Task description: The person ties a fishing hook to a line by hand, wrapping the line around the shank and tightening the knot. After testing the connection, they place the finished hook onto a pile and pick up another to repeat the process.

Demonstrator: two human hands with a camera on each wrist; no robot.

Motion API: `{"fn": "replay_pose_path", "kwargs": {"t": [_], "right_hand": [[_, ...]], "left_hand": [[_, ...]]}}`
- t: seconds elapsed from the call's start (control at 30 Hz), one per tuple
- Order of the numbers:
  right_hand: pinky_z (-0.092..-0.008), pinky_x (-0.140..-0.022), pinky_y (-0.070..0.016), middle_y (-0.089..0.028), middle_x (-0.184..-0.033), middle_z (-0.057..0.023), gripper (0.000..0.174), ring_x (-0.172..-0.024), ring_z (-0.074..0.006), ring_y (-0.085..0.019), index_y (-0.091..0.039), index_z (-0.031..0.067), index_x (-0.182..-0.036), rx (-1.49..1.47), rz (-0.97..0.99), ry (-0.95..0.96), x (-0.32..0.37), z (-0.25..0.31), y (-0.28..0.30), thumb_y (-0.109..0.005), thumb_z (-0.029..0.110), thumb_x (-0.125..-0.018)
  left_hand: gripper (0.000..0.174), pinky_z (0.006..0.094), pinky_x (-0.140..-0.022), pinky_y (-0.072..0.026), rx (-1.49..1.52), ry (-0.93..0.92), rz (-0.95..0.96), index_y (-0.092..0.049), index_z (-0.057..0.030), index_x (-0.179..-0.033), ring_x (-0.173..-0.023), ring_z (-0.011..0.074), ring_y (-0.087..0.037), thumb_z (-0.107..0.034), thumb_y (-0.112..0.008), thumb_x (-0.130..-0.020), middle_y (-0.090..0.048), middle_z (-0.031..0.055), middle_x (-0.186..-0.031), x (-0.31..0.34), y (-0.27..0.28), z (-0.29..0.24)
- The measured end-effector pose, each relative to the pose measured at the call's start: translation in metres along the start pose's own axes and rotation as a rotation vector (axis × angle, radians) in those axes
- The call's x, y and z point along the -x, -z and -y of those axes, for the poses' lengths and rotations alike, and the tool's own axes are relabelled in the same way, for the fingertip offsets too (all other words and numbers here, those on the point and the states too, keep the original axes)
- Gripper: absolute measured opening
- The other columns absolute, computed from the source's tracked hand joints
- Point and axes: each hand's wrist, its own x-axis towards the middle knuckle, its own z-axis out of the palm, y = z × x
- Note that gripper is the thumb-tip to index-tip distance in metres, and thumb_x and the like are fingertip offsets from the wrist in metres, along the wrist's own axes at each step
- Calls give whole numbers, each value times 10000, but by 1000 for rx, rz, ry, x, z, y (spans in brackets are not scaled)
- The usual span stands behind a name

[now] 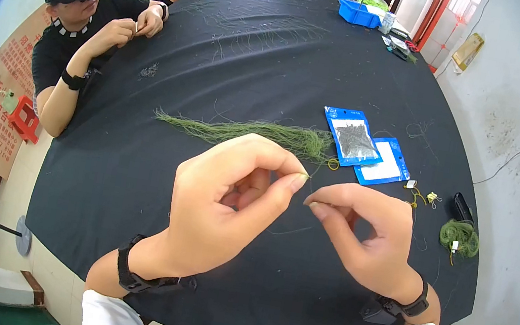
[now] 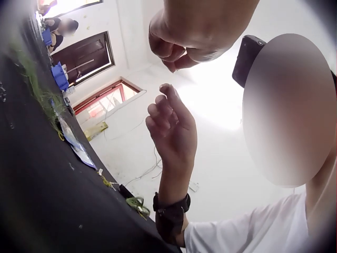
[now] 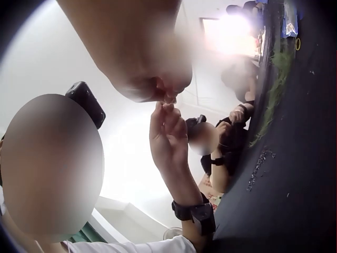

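**Fingers.** The left hand [image 1: 225,208] has thumb and forefinger tips [image 1: 296,182] pressed together, clamped on a fine green strand [image 1: 309,178]. Only a short piece of it shows at the pinch. The remaining 3 fingers are curled in behind. The right hand [image 1: 364,237] has its thumb and forefinger tips [image 1: 317,207] closed together on the same strand, just beside the left pinch. Its other fingers are folded toward the palm. The right wrist view shows the 2 sets of fingertips meeting. The strand is too thin to be made out in either wrist view.

**Position.** Both hands are raised above the near part of a table covered in black cloth [image 1: 137,163], so the strand is held in the air and not on the cloth. Each wrist carries a black strap.

**Near surroundings.** A loose bundle of green strands [image 1: 244,133] lies on the cloth just beyond the hands, running left to right. A small yellow ring [image 1: 333,164] lies at the bundle's right end. Next to the ring are 2 blue packets [image 1: 354,136], 1 partly over the other. To the right lie small yellow clips [image 1: 416,195], a black object [image 1: 461,208] and a green coil [image 1: 459,236].

**Further out.** 2 blue bins [image 1: 358,13] stand at the far end of the table. A person in black [image 1: 82,39] sits on the left side, hands raised together.
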Motion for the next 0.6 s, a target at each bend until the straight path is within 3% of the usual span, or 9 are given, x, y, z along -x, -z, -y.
{"fn": "replay_pose_path", "kwargs": {"t": [0.13,0.23,0.43,0.53,0.57,0.6], "right_hand": [[-251,-468,-436,-601,-667,-96,148,-524,-186,-578,-631,21,-861,187,-21,215,0,3,-1,-678,-13,-726],[-276,-462,-432,-565,-625,-73,149,-507,-214,-555,-628,28,-852,262,-57,297,0,4,-3,-684,5,-717],[-270,-430,-386,-458,-532,-34,159,-431,-158,-482,-620,36,-875,417,-28,384,1,7,-1,-690,30,-732],[-218,-423,-333,-429,-487,-1,114,-395,-64,-411,-613,46,-877,174,-10,65,3,12,6,-678,60,-783],[-185,-424,-264,-412,-464,39,89,-404,5,-340,-605,47,-885,35,-96,-30,3,9,4,-653,99,-832],[-176,-433,-233,-448,-487,57,106,-434,21,-345,-597,22,-910,-97,-56,-157,0,11,9,-635,102,-851]], "left_hand": [[91,156,-538,-374,-163,-124,-20,-612,38,-867,-639,33,-495,80,-607,-786,-607,63,-834,-1,-1,-2],[138,195,-419,-318,-230,-261,-68,-614,7,-826,-473,43,-405,81,-655,-716,-598,46,-755,-4,-4,2],[147,205,-436,-375,-336,-405,-46,-604,12,-835,-493,63,-470,88,-652,-719,-613,64,-783,-6,-4,2],[134,204,-432,-363,-315,-381,-31,-605,2,-828,-488,62,-458,73,-654,-726,-610,56,-778,-5,-3,0],[119,193,-437,-345,-293,-342,-5,-613,1,-818,-498,49,-450,65,-655,-727,-614,57,-789,-5,-2,-1],[105,182,-442,-326,-272,-303,21,-621,0,-808,-508,35,-441,57,-655,-728,-619,57,-800,-5,-1,-3]]}}
